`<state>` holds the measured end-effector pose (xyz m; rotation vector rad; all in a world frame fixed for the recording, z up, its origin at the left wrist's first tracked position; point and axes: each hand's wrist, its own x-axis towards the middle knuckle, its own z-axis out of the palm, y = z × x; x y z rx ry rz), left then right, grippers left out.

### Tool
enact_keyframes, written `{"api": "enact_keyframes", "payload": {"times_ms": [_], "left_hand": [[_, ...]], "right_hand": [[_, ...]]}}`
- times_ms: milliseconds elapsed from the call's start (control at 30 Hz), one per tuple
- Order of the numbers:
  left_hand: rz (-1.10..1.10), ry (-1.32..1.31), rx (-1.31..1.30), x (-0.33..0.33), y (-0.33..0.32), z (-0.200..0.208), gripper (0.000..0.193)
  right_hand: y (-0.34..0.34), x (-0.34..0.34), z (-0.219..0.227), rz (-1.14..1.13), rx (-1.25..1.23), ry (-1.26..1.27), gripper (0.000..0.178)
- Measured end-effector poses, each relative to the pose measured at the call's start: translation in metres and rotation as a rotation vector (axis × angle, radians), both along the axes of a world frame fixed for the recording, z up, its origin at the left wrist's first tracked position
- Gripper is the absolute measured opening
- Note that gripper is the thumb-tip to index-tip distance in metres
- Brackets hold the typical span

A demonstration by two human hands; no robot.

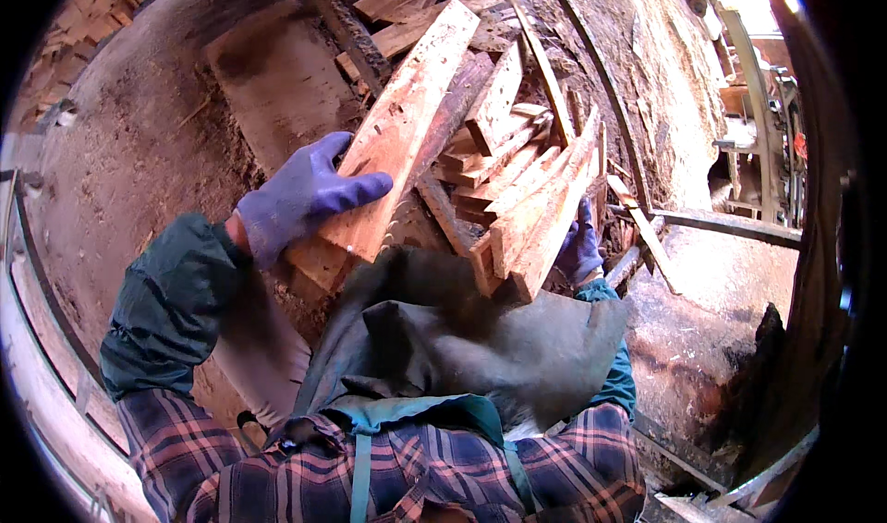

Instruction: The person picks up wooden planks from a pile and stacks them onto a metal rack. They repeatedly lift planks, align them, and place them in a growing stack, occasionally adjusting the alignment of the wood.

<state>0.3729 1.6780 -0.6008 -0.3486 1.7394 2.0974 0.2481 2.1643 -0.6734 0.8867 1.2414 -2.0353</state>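
Note:
My left hand (309, 195), in a purple glove, grips the near part of a long, pale wooden board (407, 121); its thumb and fingers are closed around the edges. This board slants away from me, its face marked with dark spots. Under its near end lies another short piece of wood (317, 262). On the right, my right hand (580, 246), also gloved in purple, holds the outer side of several rough wooden boards (545, 218) leaning together above my apron. Those boards partly hide its fingers.
A dark apron (462, 329) covers my lap. More wood offcuts (494, 98) are heaped ahead of me. A flat panel (282, 79) lies on the dusty ground at the far left. Metal bars (730, 225) run along the right, with a loose wood strip (644, 232) beside them.

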Motion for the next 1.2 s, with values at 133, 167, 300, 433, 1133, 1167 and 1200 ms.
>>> {"api": "enact_keyframes", "payload": {"times_ms": [133,167,300,433,1133,1167,1200], "left_hand": [[0.022,-0.023,-0.108,0.030,-0.019,0.007,0.062],[0.064,-0.049,-0.061,0.040,-0.023,0.013,0.061],[0.202,-0.144,-0.022,0.064,-0.036,0.027,0.060],[0.163,0.082,0.027,0.031,-0.020,0.026,0.061],[-0.004,0.125,-0.138,-0.238,0.156,-0.195,0.108],[-0.309,0.312,0.196,-0.234,0.158,-0.199,0.090],[-0.253,0.240,0.348,-0.228,0.164,-0.207,0.083]], "right_hand": [[0.019,-0.001,-0.016,0.140,0.340,0.120,0.071],[0.027,-0.001,-0.018,0.163,0.413,0.127,0.071],[0.000,-0.013,-0.031,0.175,0.205,0.082,0.077],[0.019,-0.006,-0.011,0.098,0.136,0.119,0.089],[-0.103,0.051,0.046,0.078,-0.008,0.349,0.069],[-0.097,0.048,0.043,0.059,0.019,0.359,0.068],[-0.103,0.045,0.039,0.062,0.021,0.369,0.068]]}}
